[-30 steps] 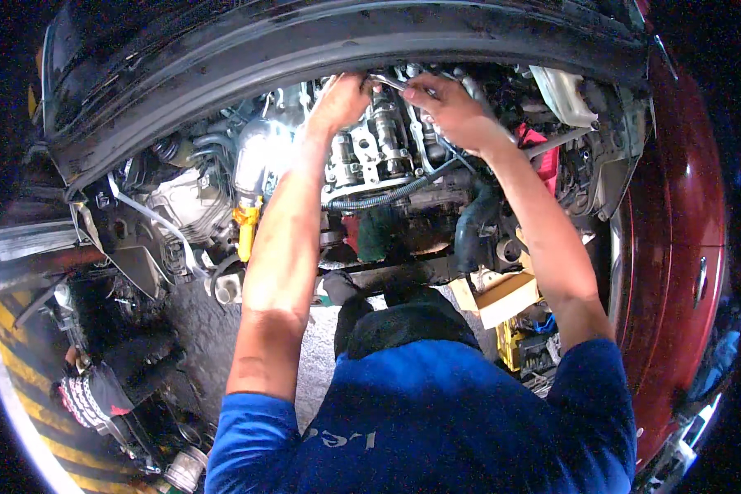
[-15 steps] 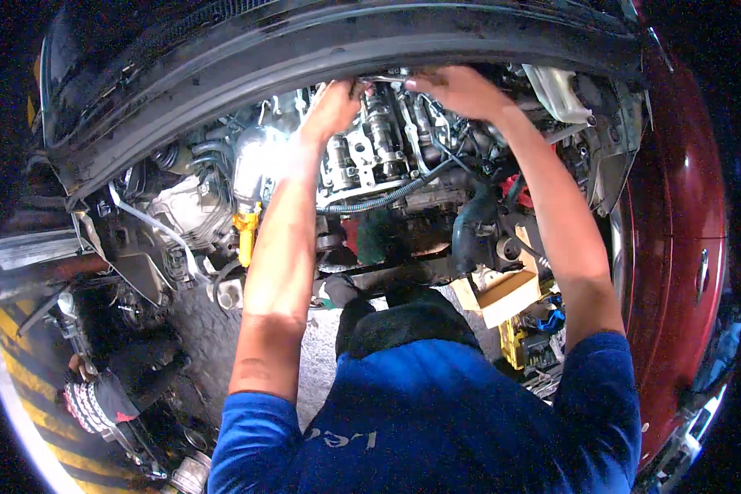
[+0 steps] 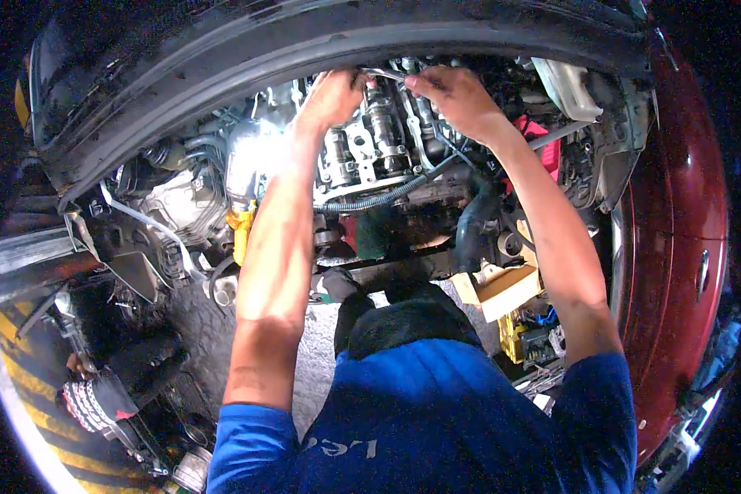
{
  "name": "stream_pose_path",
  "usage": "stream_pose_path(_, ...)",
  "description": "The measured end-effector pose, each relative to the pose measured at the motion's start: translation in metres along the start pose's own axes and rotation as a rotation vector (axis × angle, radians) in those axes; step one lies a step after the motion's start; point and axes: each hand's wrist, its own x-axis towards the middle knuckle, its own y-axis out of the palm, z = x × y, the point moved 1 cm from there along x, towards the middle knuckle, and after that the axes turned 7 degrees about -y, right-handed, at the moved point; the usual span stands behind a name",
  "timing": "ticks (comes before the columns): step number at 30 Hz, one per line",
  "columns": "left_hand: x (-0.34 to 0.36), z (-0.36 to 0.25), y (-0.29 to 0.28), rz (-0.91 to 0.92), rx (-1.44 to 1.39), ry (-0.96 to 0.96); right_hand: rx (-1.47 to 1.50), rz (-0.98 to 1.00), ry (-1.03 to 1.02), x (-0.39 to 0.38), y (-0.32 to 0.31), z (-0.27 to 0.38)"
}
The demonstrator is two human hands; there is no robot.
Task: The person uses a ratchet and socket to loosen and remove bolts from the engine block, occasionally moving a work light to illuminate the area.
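Both of my hands reach over an opened car engine, under the hood's edge. Its bare camshafts show between my arms. My left hand is closed above the left side of the cylinder head. Its fingertips are partly hidden, and what they hold I cannot make out. My right hand pinches the right end of a slim, shiny metal bar, which looks like a hand tool. The bar runs across toward my left fingers. Its far end is hard to see.
The dark hood hangs low over my hands. A yellow work lamp glares beside my left forearm. A ribbed hose crosses the engine front. Below are an open cardboard box and a yellow tool case. A red car side stands right.
My right hand has shifted slightly down, and more of the shiny bar shows at its fingertips. My left hand stays almost in place. More of a red object shows beside my right forearm.
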Motion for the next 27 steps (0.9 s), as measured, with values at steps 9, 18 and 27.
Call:
stream_pose_path(9,-0.001,-0.003,-0.017,0.17,-0.055,-0.195,0.015,0.076,0.113,0.002,0.003,0.009)
stream_pose_path(18,-0.001,-0.027,-0.017,0.169,0.005,-0.244,-0.032,0.158,0.044,0.01,-0.007,-0.003)
stream_pose_path(27,0.002,-0.019,0.004,0.156,0.031,-0.221,-0.196,0.179,-0.016,0.019,-0.028,-0.015)
